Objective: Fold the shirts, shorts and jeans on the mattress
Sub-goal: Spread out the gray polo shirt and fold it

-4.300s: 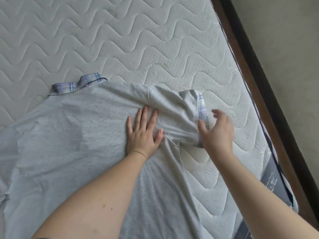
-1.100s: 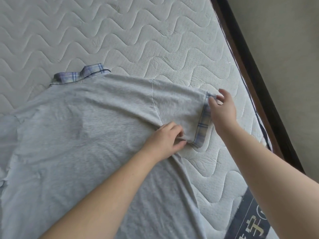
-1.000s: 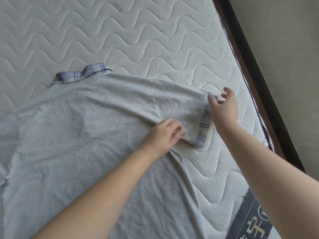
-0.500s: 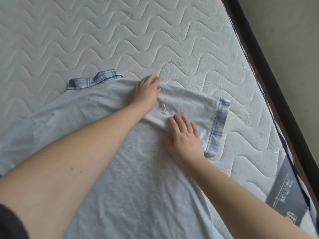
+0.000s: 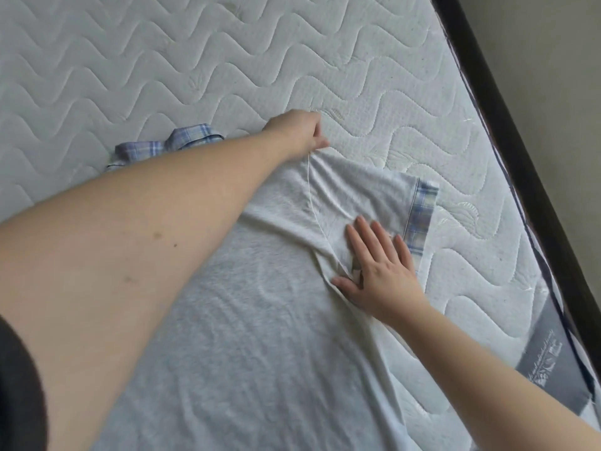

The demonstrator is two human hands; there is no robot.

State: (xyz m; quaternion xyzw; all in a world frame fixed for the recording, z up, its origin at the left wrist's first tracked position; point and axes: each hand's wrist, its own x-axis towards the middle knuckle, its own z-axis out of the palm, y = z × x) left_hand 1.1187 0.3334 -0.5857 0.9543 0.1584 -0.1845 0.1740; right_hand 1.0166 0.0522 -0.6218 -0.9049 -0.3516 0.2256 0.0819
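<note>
A grey shirt [image 5: 260, 320] with a blue plaid collar [image 5: 169, 144] and a plaid-cuffed short sleeve [image 5: 419, 216] lies spread on the white quilted mattress [image 5: 195, 60]. My left hand [image 5: 299, 130] reaches across the shirt and pinches its shoulder seam at the top edge, pulling the cloth taut. My right hand [image 5: 377, 271] lies flat, fingers straight, pressing on the sleeve near the armpit, just left of the plaid cuff. My left forearm hides much of the shirt's upper body.
The mattress's right edge runs diagonally beside a dark wooden bed frame [image 5: 520, 157], with bare floor [image 5: 553, 60] beyond. A grey label patch [image 5: 553, 362] sits on the mattress corner at the lower right.
My left hand has curled from resting on the shoulder to pinching the seam and has drawn it up and outward. My right hand stays flat on the sleeve, a little lower.
</note>
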